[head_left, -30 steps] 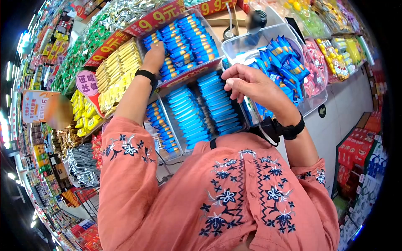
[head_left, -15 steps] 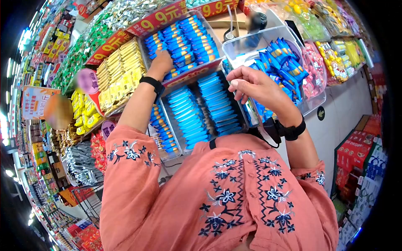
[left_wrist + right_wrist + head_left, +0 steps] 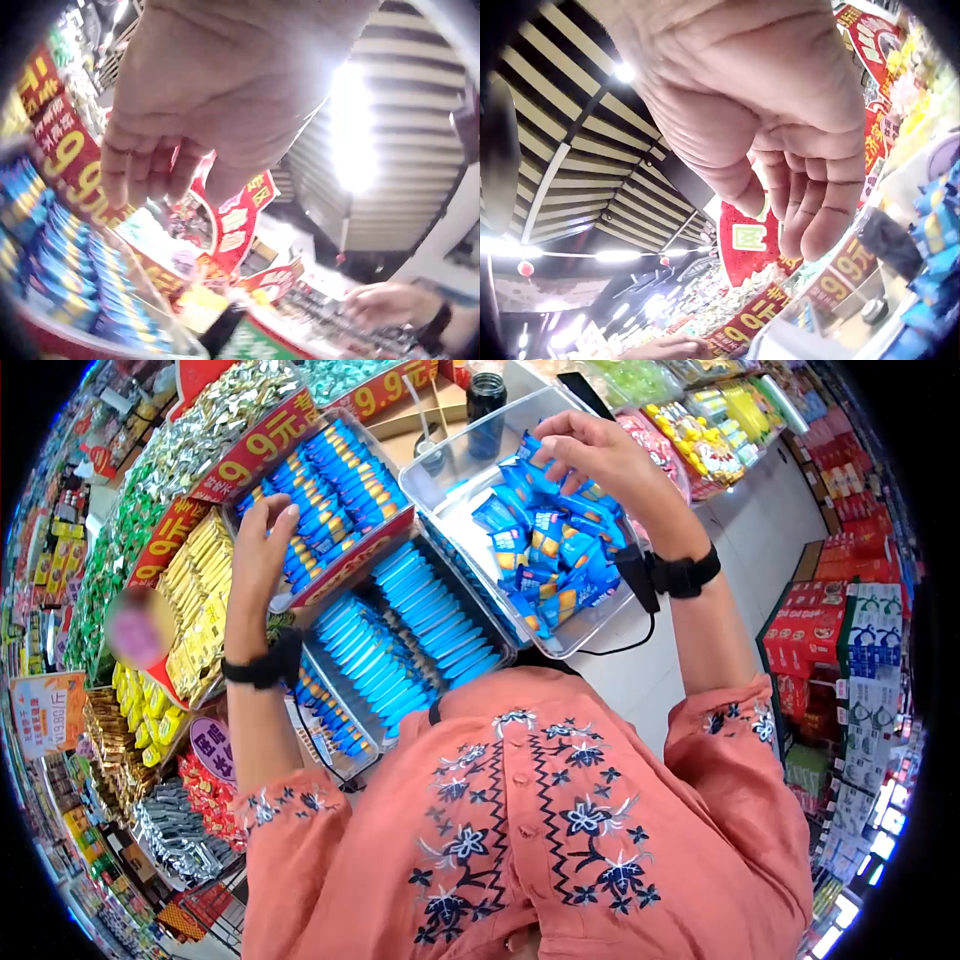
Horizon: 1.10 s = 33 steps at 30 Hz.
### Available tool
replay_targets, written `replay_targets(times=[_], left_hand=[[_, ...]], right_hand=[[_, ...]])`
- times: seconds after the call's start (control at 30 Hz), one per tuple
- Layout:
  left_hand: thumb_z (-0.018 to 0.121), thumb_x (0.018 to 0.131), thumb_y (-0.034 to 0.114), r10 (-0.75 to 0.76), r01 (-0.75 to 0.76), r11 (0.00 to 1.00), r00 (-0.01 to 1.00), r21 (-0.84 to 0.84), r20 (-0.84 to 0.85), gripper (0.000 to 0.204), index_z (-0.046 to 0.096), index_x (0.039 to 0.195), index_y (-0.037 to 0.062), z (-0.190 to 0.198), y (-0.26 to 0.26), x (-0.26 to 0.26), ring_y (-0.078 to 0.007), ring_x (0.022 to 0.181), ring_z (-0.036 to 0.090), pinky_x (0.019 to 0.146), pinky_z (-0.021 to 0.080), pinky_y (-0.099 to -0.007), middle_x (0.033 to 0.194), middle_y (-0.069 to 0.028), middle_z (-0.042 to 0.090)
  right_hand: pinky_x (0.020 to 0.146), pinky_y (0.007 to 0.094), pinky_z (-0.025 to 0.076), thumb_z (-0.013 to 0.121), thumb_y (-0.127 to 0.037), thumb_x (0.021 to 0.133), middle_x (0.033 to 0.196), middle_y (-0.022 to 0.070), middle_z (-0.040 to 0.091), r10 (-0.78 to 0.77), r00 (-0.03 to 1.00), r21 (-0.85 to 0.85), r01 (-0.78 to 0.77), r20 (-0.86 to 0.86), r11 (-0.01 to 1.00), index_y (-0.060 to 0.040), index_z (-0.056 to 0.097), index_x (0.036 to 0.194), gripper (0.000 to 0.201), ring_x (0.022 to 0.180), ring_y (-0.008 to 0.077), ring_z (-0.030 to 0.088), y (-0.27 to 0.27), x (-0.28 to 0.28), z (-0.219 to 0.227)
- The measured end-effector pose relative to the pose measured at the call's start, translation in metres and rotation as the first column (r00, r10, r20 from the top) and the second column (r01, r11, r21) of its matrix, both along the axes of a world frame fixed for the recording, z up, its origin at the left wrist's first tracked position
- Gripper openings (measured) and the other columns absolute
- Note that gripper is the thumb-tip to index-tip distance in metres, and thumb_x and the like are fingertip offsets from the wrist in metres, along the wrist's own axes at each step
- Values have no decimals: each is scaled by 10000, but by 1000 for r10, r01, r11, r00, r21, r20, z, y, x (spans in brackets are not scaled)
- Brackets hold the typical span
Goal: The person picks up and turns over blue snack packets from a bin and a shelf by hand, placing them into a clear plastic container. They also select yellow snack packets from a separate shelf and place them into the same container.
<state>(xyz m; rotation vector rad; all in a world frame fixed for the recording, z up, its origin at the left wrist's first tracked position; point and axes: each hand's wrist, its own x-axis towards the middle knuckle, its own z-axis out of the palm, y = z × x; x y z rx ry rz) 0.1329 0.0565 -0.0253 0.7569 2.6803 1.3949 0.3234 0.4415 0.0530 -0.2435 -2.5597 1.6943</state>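
My left hand [image 3: 262,550] hovers at the left side of an upper tray [image 3: 350,565] with rows of blue snack packets [image 3: 325,485]. In the left wrist view its fingers hang loosely bent, with nothing between them. Over the far part of a clear plastic bin [image 3: 420,490] is my right hand [image 3: 610,465]. Loose blue packets [image 3: 560,550] lie heaped in that bin. The right wrist view shows the right hand's fingers [image 3: 817,217] relaxed and slightly curled, holding nothing. Both wrists wear black straps.
Below the upper tray, a lower container holds upright light-blue packets [image 3: 420,610]. Yellow packets [image 3: 195,600] fill the left side. A dark bottle [image 3: 487,415] stands behind the clear bin. Red price signs [image 3: 255,450] edge the display, and stacked red boxes [image 3: 805,615] stand at right.
My left hand has drawn back from among the blue packets to the tray's left side. The right hand has moved over the loose-packet bin. The head view has turned, shifting the display leftward.
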Motion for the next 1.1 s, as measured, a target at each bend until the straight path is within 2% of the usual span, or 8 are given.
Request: replay_targets(times=[0.07,0.13,0.37,0.47,0.57,0.7,0.93,1.1], left_hand=[[632,985,240,-52,-6,973,968,232,246,341,622,1230,3,26,21,46,-132,975,596,869,486,-284,1070,-49,652],[608,999,219,-100,15,957,954,289,282,311,620,1233,14,33,38,82,-95,916,562,855,471,-247,1032,-16,630],[568,1028,207,-209,-7,903,866,431,454,301,586,1246,0,1,54,136,-167,1053,639,870,521,-287,1161,-78,636],[576,1027,217,-204,-48,898,836,438,509,312,585,1248,-2,4,53,145,-172,1041,644,872,522,-288,1166,-89,636],[582,1025,232,-194,-37,914,835,405,515,322,585,1251,3,1,49,145,-163,1017,649,866,520,-287,1154,-95,645],[572,1026,241,-192,-35,923,821,383,538,315,591,1239,9,4,44,148,-154,1010,648,858,500,-281,1146,-78,650],[593,1018,256,-226,-14,927,776,374,589,314,613,1225,21,2,48,160,-131,985,649,867,507,-270,1120,-82,662],[593,1019,270,-255,15,929,752,370,607,330,606,1237,23,2,52,166,-138,991,656,875,506,-276,1126,-88,662]], right_hand=[[684,254,536,602,-263,969,960,39,670,12,999,45,-13,37,999,-6,610,1197,344,839,109,653,16,-8,-10],[700,260,536,590,-253,966,958,30,661,14,998,103,-20,57,995,-7,612,1194,336,844,111,650,32,-19,-22],[740,266,504,555,-146,899,880,46,655,-130,979,482,192,-160,855,44,658,1086,286,836,115,622,80,-48,-29],[725,268,512,571,-165,903,891,55,663,-101,995,510,82,10,856,26,659,1099,287,824,119,632,74,-42,-22],[691,280,522,598,-201,906,898,59,666,26,981,321,-89,195,943,3,664,1089,282,818,123,637,59,-33,-26],[663,299,530,632,-261,902,852,37,657,281,850,190,-397,445,898,-24,673,1054,284,797,133,637,21,-16,-28],[739,319,529,682,-276,856,947,81,708,585,578,45,-733,569,679,-7,685,1074,345,860,182,667,-32,8,-45],[807,407,531,666,-250,847,1045,184,710,562,613,229,-763,556,605,-15,655,1149,383,958,331,684,-50,12,-72]])
